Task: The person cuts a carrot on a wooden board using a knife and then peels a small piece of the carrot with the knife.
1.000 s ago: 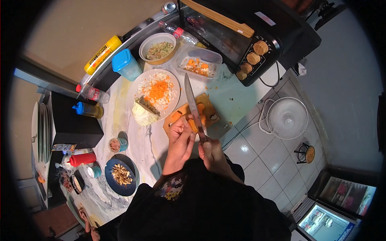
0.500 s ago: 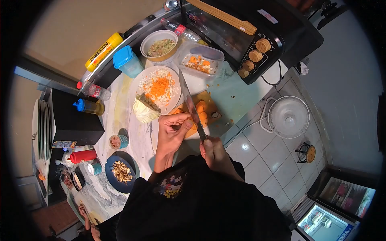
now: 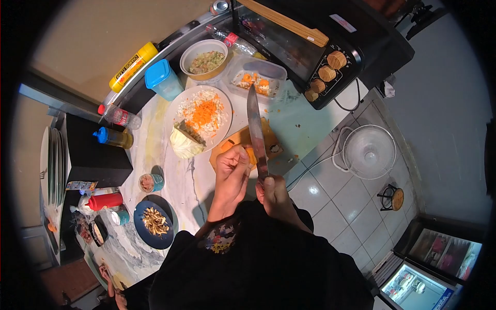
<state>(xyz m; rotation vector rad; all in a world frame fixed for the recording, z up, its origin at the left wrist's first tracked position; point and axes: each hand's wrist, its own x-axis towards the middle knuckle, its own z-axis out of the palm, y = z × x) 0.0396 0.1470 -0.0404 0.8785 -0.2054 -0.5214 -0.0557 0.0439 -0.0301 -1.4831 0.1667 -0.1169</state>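
My right hand [image 3: 276,195] is closed around the handle of a large kitchen knife [image 3: 256,124], whose blade points away from me over the cutting board. The fingers of my left hand [image 3: 231,173] are pinched together just left of the blade. Orange carrot pieces [image 3: 251,155] lie right by the left fingertips; whether the fingers hold one is hidden. Below is an orange-brown cutting board [image 3: 219,155]. A plate [image 3: 178,98] beyond the left hand carries chopped white vegetable and shredded carrot [image 3: 204,113], with a cabbage wedge [image 3: 187,142] at its near edge.
A clear plastic container [image 3: 276,77] with carrot bits and a bowl [image 3: 194,49] of chopped food stand behind the board. A black oven [image 3: 299,51] is at the back right. Left are a blue plate [image 3: 142,227] of brown pieces, a jar [image 3: 151,182] and bottles [image 3: 113,138].
The knife has swung more upright and to the right, its tip now nearer the plastic container. My left hand has shifted slightly right, and the fingers have come away from the blade.
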